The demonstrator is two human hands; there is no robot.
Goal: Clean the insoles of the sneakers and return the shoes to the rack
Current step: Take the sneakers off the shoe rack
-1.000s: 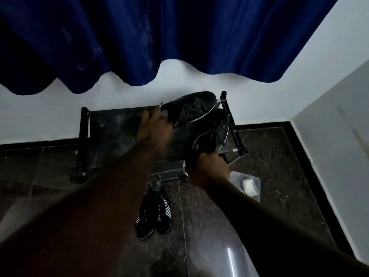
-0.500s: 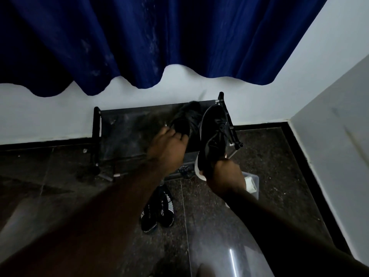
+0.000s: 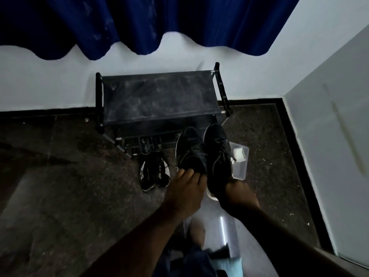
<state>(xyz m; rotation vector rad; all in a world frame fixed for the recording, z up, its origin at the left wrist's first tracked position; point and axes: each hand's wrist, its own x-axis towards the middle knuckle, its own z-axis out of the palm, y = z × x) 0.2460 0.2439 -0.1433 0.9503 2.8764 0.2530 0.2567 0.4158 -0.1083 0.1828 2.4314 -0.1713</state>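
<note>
A clear plastic tub (image 3: 240, 166) sits on the floor (image 3: 69, 186) just right of the sneakers, with a small white block (image 3: 239, 154) lying in it. I hold a black sneaker in each hand, in front of the shoe rack (image 3: 159, 98) and off its top shelf. My left hand (image 3: 184, 191) has its fingers (image 3: 186, 172) pinched on the heel collar of the left sneaker (image 3: 191, 150); my right hand (image 3: 239, 193) is wrapped around the heel of the right sneaker (image 3: 218, 156). Both shoes lie side by side, touching, long axes running away from me, toes pointing toward the rack and wall, laces up. A striped black pair (image 3: 154, 172) rests on the floor to their left, toes toward me.
</note>
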